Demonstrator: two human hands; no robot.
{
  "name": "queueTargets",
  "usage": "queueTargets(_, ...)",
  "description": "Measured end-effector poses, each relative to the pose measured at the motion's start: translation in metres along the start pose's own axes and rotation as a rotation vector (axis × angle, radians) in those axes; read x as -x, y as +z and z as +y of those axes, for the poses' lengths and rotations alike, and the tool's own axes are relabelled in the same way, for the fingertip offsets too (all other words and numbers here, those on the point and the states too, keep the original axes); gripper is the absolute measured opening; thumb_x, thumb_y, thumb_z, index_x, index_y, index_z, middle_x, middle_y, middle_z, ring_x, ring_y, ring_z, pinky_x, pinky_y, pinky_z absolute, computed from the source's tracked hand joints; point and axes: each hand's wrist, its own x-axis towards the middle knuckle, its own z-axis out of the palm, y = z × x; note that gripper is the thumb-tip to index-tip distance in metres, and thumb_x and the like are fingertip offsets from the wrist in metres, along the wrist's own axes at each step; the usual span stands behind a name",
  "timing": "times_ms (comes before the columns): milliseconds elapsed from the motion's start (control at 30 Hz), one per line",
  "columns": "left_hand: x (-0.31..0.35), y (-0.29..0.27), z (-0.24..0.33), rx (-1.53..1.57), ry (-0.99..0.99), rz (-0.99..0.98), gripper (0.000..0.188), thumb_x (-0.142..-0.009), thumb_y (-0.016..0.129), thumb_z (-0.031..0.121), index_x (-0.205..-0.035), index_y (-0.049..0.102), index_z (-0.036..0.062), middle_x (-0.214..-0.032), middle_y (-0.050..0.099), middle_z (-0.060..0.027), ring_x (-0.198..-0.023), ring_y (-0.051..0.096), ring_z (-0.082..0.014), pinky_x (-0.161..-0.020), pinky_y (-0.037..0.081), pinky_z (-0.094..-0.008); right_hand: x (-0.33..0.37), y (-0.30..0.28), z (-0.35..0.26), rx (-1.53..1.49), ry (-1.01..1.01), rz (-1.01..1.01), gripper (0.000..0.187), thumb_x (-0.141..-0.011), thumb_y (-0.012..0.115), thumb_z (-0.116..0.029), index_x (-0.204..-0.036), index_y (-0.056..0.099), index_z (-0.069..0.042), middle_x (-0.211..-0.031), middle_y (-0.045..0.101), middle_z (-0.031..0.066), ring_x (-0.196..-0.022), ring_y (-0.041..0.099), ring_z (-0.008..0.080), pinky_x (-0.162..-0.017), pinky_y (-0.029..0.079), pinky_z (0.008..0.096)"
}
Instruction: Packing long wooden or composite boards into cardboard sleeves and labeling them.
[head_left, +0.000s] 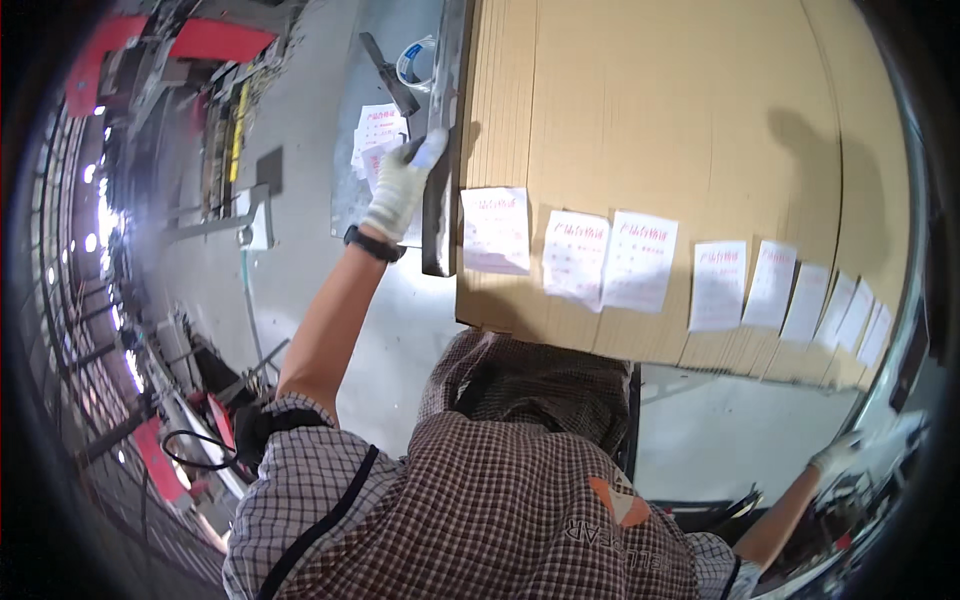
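Observation:
My left hand [402, 185], in a white knitted glove, reaches to the dark metal edge [440, 225] beside the cardboard. Its fingers are stretched out and apart at that edge. Right by it lie loose printed paper slips [378, 122] on a grey metal surface, partly covered by the hand. Far to the right, my gloved right hand [838, 455] is low beside the cardboard's near corner. A pale blur runs on from its fingers, and I cannot make out whether it holds anything. Several white slips [640, 262] with red print lie in a row along the near edge of the cardboard sheet [660, 120].
Above the loose slips are a roll of clear tape [415, 62] and a dark flat metal piece [388, 75]. Machinery with red parts [220, 40] stands at the left, near a barred fence [75, 330]. The cardboard reaches close to my waist.

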Motion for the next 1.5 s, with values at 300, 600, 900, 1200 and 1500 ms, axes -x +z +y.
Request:
queueTargets(300, 0.101, -0.046, -0.074, 0.199, -0.115, -0.217, 0.049, -0.093, 0.062, 0.050, -0.100, 0.067, 0.0025, -0.083, 0.070, -0.0067, -0.075, 0.069, -0.0153, -0.069, 0.055, -0.0290, 0.457, -0.200, 0.148, -0.449, 1.291, -0.337, 0.075, -0.097, 0.039, -0.061, -0.133, 0.052, 0.003, -0.128, 0.059, 0.0217, -0.114, 0.059, 0.0381, -0.094, 0.047, 0.0482)
queueTargets(600, 0.122, -0.036, -0.110, 0.103, -0.061, -0.249, 0.049, -0.097, 0.053, 0.055, -0.085, 0.063, 0.0089, -0.073, 0.068, -0.0052, -0.061, 0.068, -0.0161, -0.057, 0.053, -0.0275, 0.579, -0.222, 0.140, -1.271, 1.568, -0.251, 0.079, -0.094, 0.042, -0.067, -0.145, 0.042, -0.006, -0.144, 0.048, 0.0127, -0.127, 0.050, 0.0321, -0.106, 0.039, 0.0454)
queueTargets(900, 0.130, -0.016, -0.110, 0.127, 0.148, -0.201, 0.065, -0.096, 0.047, 0.062, -0.116, 0.062, 0.0016, -0.115, 0.066, -0.0147, -0.107, 0.062, -0.0249, -0.094, 0.049, -0.0399, 0.629, -0.194, 0.205, -0.900, 1.319, -0.450, 0.088, -0.087, 0.053, -0.072, -0.140, 0.049, -0.002, -0.141, 0.053, 0.0115, -0.124, 0.051, 0.0288, -0.107, 0.039, 0.0395)
queueTargets(1200, 0.084, -0.018, -0.083, 0.245, 0.058, -0.155, 0.081, -0.092, 0.050, 0.068, -0.127, 0.058, -0.0045, -0.121, 0.065, -0.0135, -0.106, 0.061, -0.0234, -0.095, 0.046, -0.0360, 0.680, -0.191, 0.076, -0.649, 0.530, -0.718, 0.062, -0.099, 0.049, -0.055, -0.104, 0.064, 0.005, -0.089, 0.062, 0.0082, -0.082, 0.049, 0.0164, -0.076, 0.046, 0.0364)
queueTargets(1500, 0.073, 0.039, -0.037, 0.258, -0.150, -0.316, 0.074, -0.076, 0.083, 0.044, -0.128, 0.056, 0.0000, -0.118, 0.064, -0.0113, -0.106, 0.060, -0.0219, -0.086, 0.049, -0.0377, 0.665, -0.198, -0.052, -0.413, -0.002, -1.005, 0.058, -0.102, 0.042, -0.049, -0.100, 0.063, 0.004, -0.078, 0.063, 0.0274, -0.071, 0.058, 0.0389, -0.068, 0.047, 0.0449)
